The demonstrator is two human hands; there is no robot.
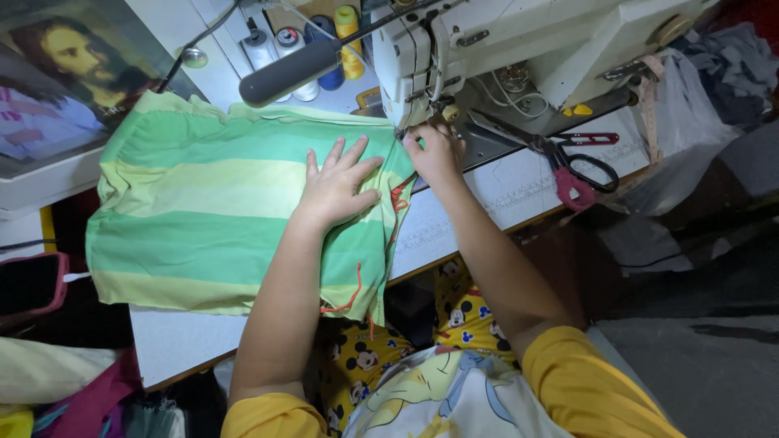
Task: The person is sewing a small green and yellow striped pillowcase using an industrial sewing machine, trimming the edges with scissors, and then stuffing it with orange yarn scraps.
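A green and pale-yellow striped cloth (203, 219) lies spread over the white sewing table (503, 191), with an orange thread trailing along its near edge. My left hand (337, 182) lies flat on the cloth, fingers apart, pressing it down. My right hand (434, 154) pinches the cloth's edge right under the needle area of the white sewing machine (503, 40). Whether the needle is down is hidden by my fingers.
Scissors with red and black handles (572, 162) lie on the table right of the machine. Thread spools (337, 40) stand behind the cloth. A grey lamp head (288, 73) hangs over the cloth. A framed picture (57, 81) leans at far left; clothes pile at lower left.
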